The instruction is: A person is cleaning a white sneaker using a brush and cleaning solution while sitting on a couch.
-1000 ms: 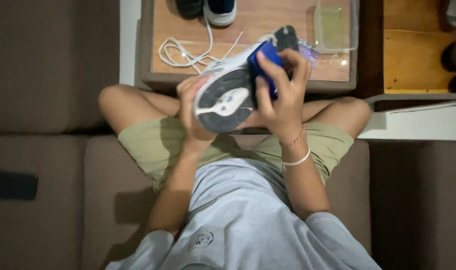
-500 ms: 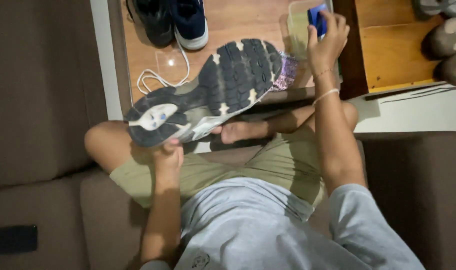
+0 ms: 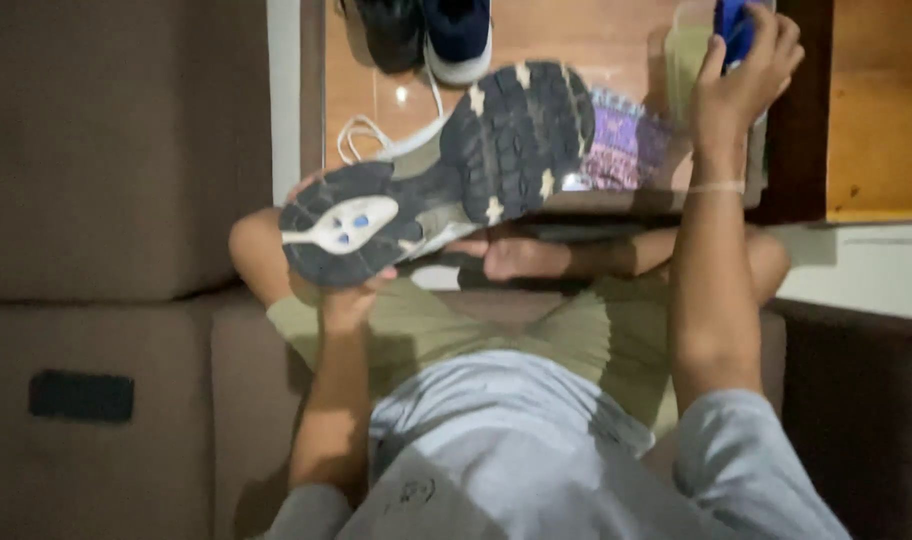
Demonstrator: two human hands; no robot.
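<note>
Above the lap, a shoe (image 3: 446, 170) held sole-up.
Left hand (image 3: 348, 300) grips its heel; right hand (image 3: 741, 85) clenches a blue sponge (image 3: 733, 25) over the clear tub (image 3: 688, 50) beyond the shoe's toe.

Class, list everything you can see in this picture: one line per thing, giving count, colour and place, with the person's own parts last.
Shoe: one, dark sole with pale patches, sole up, held over the lap.
Blue object: one, blue, in the right hand over the tub.
Tub: one, clear plastic, on the table, top right.
Cloth: one, purple patterned, at the table edge behind the shoe.
Pair of shoes: two, one black and one navy with a white sole, on the table's far side.
Lace: one, white, on the table.
Table: one, brown wood.
Sofa: one, brown.
Left hand: holds the shoe's heel.
Right hand: grips the blue object.
</note>
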